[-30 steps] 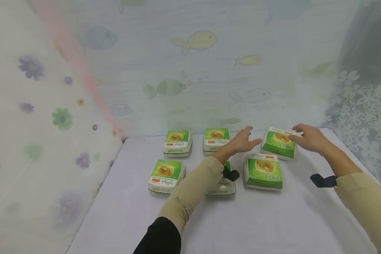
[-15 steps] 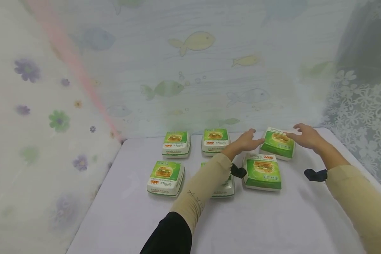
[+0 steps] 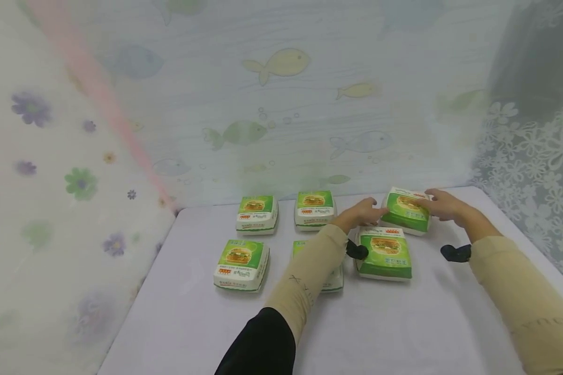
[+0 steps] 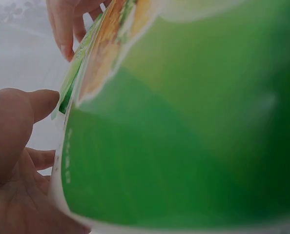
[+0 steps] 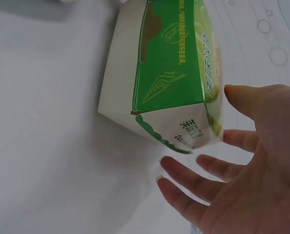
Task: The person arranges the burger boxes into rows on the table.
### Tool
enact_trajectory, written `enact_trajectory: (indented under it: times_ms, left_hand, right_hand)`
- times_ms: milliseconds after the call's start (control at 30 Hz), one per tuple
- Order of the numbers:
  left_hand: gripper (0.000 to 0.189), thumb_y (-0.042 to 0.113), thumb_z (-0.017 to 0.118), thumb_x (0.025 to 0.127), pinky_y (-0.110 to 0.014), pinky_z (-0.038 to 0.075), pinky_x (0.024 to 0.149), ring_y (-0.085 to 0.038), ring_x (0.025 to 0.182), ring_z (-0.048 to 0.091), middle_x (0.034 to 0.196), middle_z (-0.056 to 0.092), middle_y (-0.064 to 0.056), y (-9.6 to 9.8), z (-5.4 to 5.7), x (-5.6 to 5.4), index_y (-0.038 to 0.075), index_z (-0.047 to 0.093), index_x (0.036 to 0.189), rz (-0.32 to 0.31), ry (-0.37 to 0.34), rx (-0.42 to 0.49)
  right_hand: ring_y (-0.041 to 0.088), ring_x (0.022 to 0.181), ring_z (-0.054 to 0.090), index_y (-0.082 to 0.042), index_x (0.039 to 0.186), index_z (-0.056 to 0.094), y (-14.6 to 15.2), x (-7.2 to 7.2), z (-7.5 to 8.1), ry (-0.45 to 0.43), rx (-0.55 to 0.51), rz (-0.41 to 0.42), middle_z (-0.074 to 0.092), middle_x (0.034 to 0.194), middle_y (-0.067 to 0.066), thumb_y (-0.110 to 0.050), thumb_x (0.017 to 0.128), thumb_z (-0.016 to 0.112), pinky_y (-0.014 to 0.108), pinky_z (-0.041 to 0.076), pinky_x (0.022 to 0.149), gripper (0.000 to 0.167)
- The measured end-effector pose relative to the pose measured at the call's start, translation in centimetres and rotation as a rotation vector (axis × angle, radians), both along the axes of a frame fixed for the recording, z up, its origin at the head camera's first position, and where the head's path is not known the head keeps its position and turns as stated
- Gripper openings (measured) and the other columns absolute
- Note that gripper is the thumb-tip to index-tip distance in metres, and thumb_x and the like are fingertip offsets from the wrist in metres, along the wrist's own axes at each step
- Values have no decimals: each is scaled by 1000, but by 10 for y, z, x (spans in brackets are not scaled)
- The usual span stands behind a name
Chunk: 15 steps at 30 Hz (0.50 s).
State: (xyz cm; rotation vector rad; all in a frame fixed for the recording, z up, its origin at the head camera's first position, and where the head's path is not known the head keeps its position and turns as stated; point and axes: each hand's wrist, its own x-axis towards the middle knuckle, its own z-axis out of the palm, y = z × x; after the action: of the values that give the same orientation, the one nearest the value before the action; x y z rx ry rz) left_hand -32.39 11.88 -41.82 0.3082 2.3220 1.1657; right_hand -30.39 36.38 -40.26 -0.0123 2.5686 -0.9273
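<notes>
At the back right of the table lies a green and white burger box [image 3: 407,209], between my two hands. My left hand [image 3: 360,213] is at its left side, thumb pointing towards it, fingers relaxed. On the other side my right hand [image 3: 445,205] has its fingers spread; in the right wrist view its thumb tip is close to the box's top edge, with the other fingers around the corner. A second burger box [image 3: 386,254] lies just in front and fills much of the left wrist view, partly hiding the left hand [image 4: 13,141].
Two burger boxes [image 3: 257,214] [image 3: 315,209] stand at the back, further left. In front of them are another burger box [image 3: 241,264] and one partly hidden under my left sleeve [image 3: 309,271]. A white cloth covers the table [image 3: 178,312]; a fish-patterned curtain [image 3: 272,130] hangs behind.
My right hand has come in left and lower, to the right side of the back right box. My left hand has moved closer from the left. The view has shifted slightly; the boxes keep their layout.
</notes>
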Motion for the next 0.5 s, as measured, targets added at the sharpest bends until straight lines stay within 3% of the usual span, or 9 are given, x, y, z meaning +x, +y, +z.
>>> enact_trajectory:
  times_ms: [233,500]
  left_hand:
    - [63,48,58,103,-34,52,100,-19,113,64,140,59,-5,12,-3,-5,9,48,151,-7,-18,-74]
    - [56,44,57,104,-35,54,96,-19,110,65,137,60,-5,16,-6,-7,8,52,147,27,-22,-88]
  right_hand:
    - [63,135,30,18,153,3,1,-1,-2,-5,-13,17,11,151,50,-50,109,35,68,40,107,88]
    - [62,134,34,19,152,6,1,-3,-5,9,-23,16,12,150,50,-49,109,38,66,42,106,87]
